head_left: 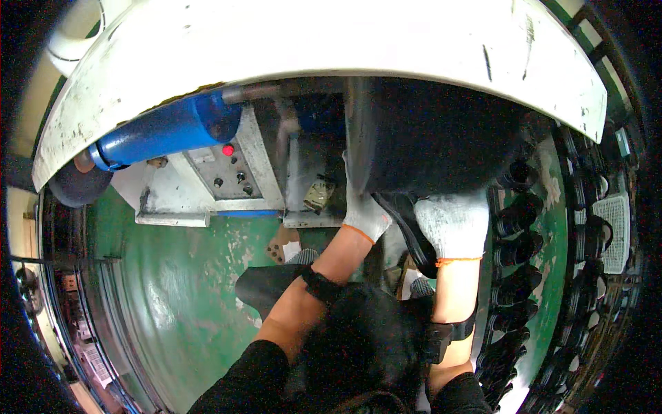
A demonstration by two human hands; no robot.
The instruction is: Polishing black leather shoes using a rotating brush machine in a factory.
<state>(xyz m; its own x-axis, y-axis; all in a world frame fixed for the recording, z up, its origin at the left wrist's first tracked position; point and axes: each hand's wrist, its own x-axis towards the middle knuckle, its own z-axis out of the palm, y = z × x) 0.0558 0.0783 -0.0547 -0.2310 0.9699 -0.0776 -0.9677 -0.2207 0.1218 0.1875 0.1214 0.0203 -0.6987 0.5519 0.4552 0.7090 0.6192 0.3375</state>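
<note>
A black shoe (pixel 407 224) is held between my two white-gloved hands, just under a large dark wheel-like drum (pixel 434 138). My right hand (pixel 452 221) is closed on the shoe's right side, its fingers mostly hidden behind the shoe and the drum. At the shoe's other side, my left hand (pixel 367 212) presses against it, with the fingers reaching up by the drum's left edge and partly hidden. Whether the shoe touches the drum I cannot tell. Both gloves have orange cuffs.
A white machine hood (pixel 331 41) arches over the drum. To the left are a blue motor housing (pixel 162 134) and a control panel with a red button (pixel 227 150). Racks of black shoes (pixel 517 248) line the right, near a white basket (pixel 612 228). The floor (pixel 172 276) is green.
</note>
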